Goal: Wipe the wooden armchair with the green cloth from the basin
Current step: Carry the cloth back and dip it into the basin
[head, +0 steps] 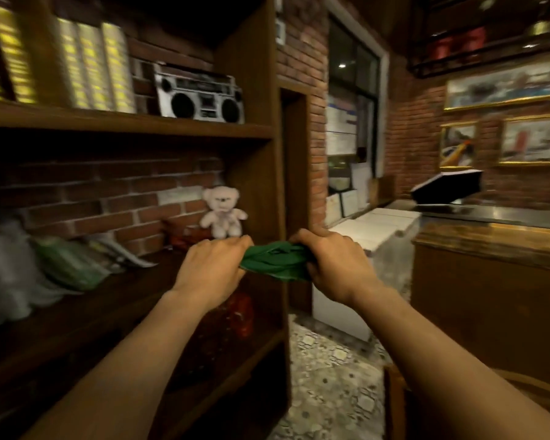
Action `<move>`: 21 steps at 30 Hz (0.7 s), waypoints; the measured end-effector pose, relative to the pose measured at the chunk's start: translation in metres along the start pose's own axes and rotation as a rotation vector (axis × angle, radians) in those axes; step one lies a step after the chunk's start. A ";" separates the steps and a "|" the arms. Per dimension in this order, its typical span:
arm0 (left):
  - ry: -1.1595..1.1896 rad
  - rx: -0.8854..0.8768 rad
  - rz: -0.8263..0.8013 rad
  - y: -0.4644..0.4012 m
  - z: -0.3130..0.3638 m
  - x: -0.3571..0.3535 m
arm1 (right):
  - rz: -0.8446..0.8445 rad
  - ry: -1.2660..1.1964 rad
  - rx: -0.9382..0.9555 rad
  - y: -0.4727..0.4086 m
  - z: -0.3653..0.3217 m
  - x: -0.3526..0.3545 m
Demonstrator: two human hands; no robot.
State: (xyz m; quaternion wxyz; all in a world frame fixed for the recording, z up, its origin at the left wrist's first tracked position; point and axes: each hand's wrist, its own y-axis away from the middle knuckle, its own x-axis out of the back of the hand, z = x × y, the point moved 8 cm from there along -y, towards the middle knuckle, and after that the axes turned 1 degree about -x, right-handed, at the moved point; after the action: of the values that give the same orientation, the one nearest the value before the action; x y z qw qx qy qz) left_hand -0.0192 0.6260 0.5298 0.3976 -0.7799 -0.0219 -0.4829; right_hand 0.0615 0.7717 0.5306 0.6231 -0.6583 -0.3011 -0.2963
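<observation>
The green cloth [275, 260] is bunched and twisted between both of my hands, held in the air in front of a wooden bookshelf. My left hand [211, 268] grips its left end and my right hand [334, 265] grips its right end, fingers curled tight. A dark wooden piece [394, 404] shows at the bottom right under my right forearm; I cannot tell whether it is the armchair. No basin is in view.
The wooden bookshelf [254, 131] fills the left, holding a boombox [200, 98], a teddy bear [223, 212], books and plastic bags. A wooden counter [489, 249] stands at the right, white boxes [372, 230] behind the cloth, patterned tile floor [331, 360] below.
</observation>
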 end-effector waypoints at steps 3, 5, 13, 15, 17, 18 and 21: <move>-0.058 0.091 -0.014 0.044 -0.077 0.024 | -0.005 -0.042 0.087 -0.035 -0.081 -0.023; -0.110 0.162 -0.026 0.079 -0.132 0.041 | 0.004 -0.066 0.151 -0.057 -0.139 -0.038; -0.291 0.378 -0.048 0.224 -0.314 0.112 | 0.041 -0.279 0.405 -0.113 -0.373 -0.086; -0.313 0.420 -0.056 0.261 -0.349 0.128 | 0.043 -0.319 0.456 -0.119 -0.426 -0.098; -0.321 0.482 -0.058 0.298 -0.380 0.143 | 0.045 -0.364 0.514 -0.121 -0.476 -0.109; -0.328 0.513 -0.065 0.313 -0.391 0.148 | 0.041 -0.383 0.539 -0.121 -0.495 -0.113; -0.356 0.613 -0.111 0.356 -0.418 0.158 | -0.005 -0.436 0.593 -0.118 -0.545 -0.128</move>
State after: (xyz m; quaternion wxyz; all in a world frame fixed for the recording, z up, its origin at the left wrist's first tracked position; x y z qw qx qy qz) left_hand -0.0935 0.0600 0.5294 0.5764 -0.6938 -0.2769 -0.3313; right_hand -0.1194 0.2291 0.5349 0.7073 -0.4958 -0.5012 -0.0505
